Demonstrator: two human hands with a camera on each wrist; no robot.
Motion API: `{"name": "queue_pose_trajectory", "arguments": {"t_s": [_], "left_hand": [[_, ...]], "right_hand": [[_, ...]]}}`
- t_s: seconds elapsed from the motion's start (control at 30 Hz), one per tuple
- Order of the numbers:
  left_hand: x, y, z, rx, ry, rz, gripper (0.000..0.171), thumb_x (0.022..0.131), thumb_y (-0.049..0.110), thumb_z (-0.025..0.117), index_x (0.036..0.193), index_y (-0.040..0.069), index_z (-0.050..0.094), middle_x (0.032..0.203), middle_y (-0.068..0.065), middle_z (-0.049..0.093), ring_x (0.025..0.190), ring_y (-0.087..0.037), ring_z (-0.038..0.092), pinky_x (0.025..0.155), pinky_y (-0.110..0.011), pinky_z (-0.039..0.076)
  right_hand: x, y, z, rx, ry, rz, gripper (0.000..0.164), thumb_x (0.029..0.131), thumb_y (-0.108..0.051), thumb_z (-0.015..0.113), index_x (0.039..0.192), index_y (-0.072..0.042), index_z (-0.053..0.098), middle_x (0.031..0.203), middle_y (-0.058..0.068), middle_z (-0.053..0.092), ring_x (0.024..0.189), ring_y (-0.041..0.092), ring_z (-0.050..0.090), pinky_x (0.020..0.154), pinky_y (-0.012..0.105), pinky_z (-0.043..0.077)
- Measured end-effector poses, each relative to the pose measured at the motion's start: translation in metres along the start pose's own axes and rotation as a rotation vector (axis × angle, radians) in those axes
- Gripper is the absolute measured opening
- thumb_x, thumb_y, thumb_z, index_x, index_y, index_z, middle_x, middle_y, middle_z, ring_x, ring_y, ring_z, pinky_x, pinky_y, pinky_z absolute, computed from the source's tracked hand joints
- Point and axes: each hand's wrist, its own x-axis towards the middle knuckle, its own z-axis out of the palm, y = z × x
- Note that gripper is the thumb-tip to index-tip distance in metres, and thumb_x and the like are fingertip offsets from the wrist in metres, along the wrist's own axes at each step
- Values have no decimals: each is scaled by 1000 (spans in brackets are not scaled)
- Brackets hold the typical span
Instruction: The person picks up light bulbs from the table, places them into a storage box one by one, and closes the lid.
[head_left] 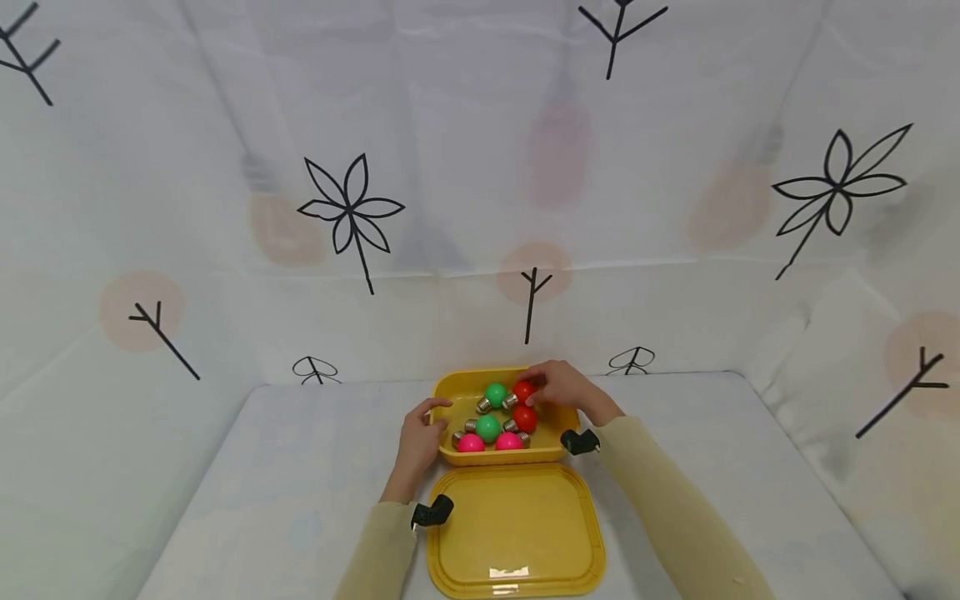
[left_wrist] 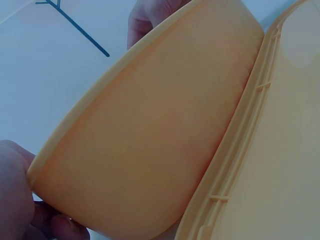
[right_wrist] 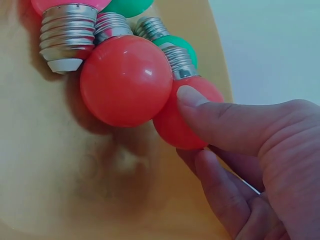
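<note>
A yellow plastic bin (head_left: 553, 427) holds several small light bulbs with silvery screw bases. My right hand (head_left: 561, 387) reaches over the far right rim and pinches a red bulb (right_wrist: 169, 122) by its globe, thumb on top. Touching that one is a second red bulb (right_wrist: 125, 80). A green bulb (head_left: 496, 394) lies at the back, another green bulb (head_left: 487, 428) in the middle. Two pink bulbs, one left (head_left: 471, 443) and one right (head_left: 509, 442), rest along the near wall. My left hand (head_left: 417, 435) grips the bin's left side at the rim.
Directly in front of the bin lies a yellow lid (head_left: 517, 525), flat on the white-covered table (head_left: 300, 492). A white cloth (head_left: 465, 325) with black line drawings hangs behind the table. Dark wrist cameras sit on both sleeves.
</note>
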Motion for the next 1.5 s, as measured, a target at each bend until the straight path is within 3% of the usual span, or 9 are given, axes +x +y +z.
{"name": "queue_pose_trajectory", "arguments": {"t_s": [0.2, 0.47, 0.63, 0.93, 1.23, 1.4, 1.5], "left_hand": [[0, -1, 0, -1, -4, 10, 28, 90, 0, 58, 112, 13, 71, 141, -15, 53, 108, -31, 53, 62, -27, 45], [-1, 0, -1, 13, 2, 12, 28, 91, 0, 59, 111, 15, 71, 143, -14, 52, 120, -33, 49, 80, -34, 53], [-1, -1, -1, -1, 0, 10, 28, 90, 0, 58, 111, 14, 71, 142, -14, 52, 112, -32, 53, 69, -29, 51], [1, -3, 1, 3, 0, 22, 29, 90, 0, 58, 113, 13, 71, 139, -15, 54, 97, -28, 56, 59, -26, 44], [0, -5, 0, 15, 11, 15, 29, 89, -1, 58, 111, 13, 71, 141, -14, 53, 113, -32, 52, 79, -37, 54], [0, -5, 1, 12, 14, 17, 29, 89, 0, 58, 111, 13, 71, 143, -14, 51, 122, -35, 49, 94, -48, 49], [0, -4, 1, 5, 15, 15, 29, 89, 0, 58, 112, 13, 71, 144, -13, 51, 124, -36, 48, 96, -51, 48]], "right_hand": [[0, -2, 1, 12, -6, 28, 39, 83, -10, 78, 121, -10, 71, 114, 6, 68, 103, 26, 58, 98, 45, 47], [0, -2, 1, 13, -21, 12, 38, 83, -11, 78, 121, -8, 72, 114, 6, 68, 102, 26, 58, 97, 46, 47], [0, -4, 2, 14, -20, 22, 39, 83, -12, 79, 121, -9, 71, 114, 6, 68, 103, 26, 58, 98, 46, 47], [-1, -4, 3, 17, -23, 26, 40, 84, -13, 79, 122, -10, 71, 114, 5, 68, 103, 25, 58, 98, 46, 46], [-1, -2, 5, 50, -29, 23, 41, 84, -9, 77, 124, -6, 70, 119, 8, 69, 112, 28, 61, 100, 46, 46], [-3, -4, 3, 78, -25, 28, 40, 85, -8, 76, 124, -5, 70, 120, 10, 69, 112, 30, 62, 98, 46, 48], [-4, -5, 2, 105, -20, 37, 40, 84, -7, 76, 124, -6, 70, 119, 10, 69, 112, 30, 62, 97, 45, 48]]}}
